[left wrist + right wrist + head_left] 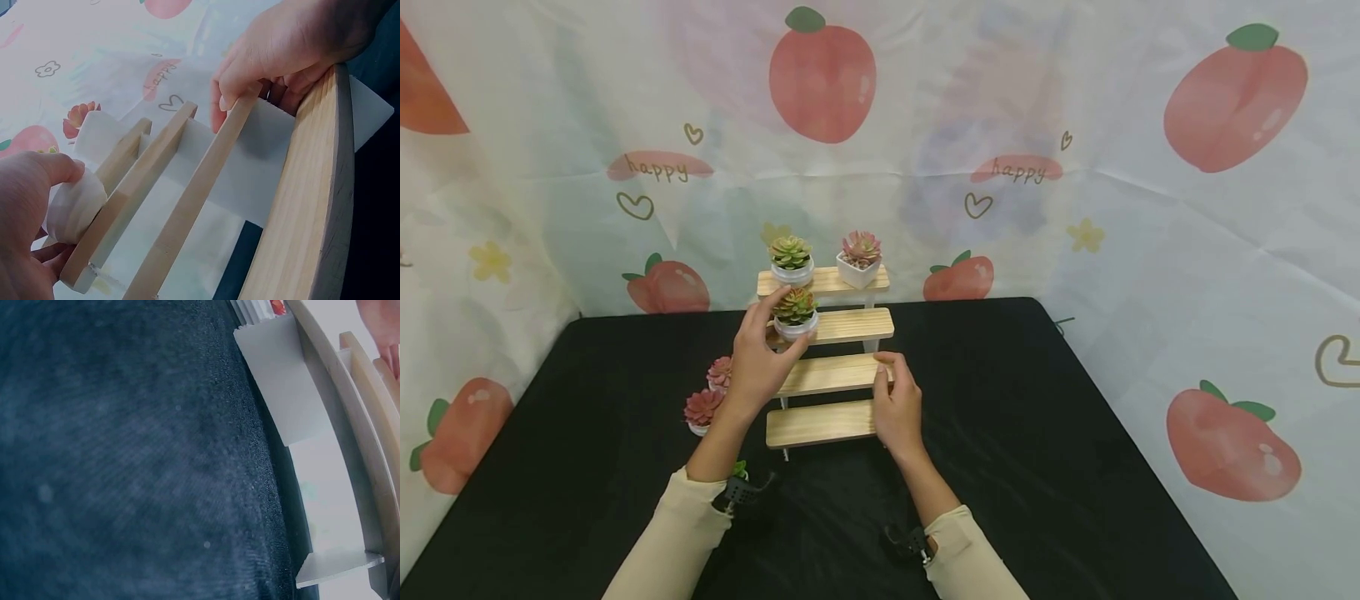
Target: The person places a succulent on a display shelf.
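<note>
My left hand (762,354) holds a green succulent with reddish tips (795,307) by its white pot (76,209), thumb on one side and fingers on the other. The pot is at the left end of the second board from the top of a four-tier wooden plant stand (835,373). At the stand's right side, my right hand (898,408) grips the end of the third board (206,169), its fingers curled over the edge. On the top board are a green succulent in a round white pot (791,253) and a pink succulent in an angular white pot (860,258).
Two pink-red succulents, one nearer (703,408) and one farther (719,372), stand on the black tablecloth (1037,450) left of the stand. A green plant (741,469) shows partly behind my left wrist. A fruit-printed cloth (880,125) hangs behind the table.
</note>
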A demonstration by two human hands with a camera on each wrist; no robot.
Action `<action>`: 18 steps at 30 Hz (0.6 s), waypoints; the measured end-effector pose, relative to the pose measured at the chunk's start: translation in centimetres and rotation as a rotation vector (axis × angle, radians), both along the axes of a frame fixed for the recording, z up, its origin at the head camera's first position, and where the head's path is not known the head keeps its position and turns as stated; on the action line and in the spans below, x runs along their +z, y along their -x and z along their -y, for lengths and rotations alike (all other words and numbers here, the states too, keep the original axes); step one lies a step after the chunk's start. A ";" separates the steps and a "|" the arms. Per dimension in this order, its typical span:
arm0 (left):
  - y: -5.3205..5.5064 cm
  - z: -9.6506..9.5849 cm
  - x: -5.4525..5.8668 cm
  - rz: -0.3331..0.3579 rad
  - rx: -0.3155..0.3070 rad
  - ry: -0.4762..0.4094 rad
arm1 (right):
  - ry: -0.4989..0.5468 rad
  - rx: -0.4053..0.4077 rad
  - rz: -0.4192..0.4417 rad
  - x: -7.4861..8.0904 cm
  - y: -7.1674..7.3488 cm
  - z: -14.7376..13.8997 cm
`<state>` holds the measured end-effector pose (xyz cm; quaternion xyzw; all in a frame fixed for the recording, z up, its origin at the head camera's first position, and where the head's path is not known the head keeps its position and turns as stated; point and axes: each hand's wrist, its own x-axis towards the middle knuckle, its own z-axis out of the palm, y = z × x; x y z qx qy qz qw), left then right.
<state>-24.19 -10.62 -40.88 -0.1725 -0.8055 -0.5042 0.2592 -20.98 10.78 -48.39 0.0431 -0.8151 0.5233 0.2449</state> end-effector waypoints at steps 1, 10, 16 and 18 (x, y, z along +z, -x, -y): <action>0.0 0.0 0.0 -0.001 0.001 0.001 | 0.002 0.000 0.001 0.0 0.0 0.0; 0.1 -0.1 0.0 -0.012 0.011 0.020 | -0.002 -0.007 -0.024 -0.1 0.1 0.1; 0.0 -0.1 0.0 -0.008 0.015 0.018 | -0.003 -0.004 -0.034 -0.1 0.0 0.1; 0.0 -0.1 0.0 -0.008 0.018 0.018 | -0.002 -0.006 -0.035 -0.1 0.0 0.1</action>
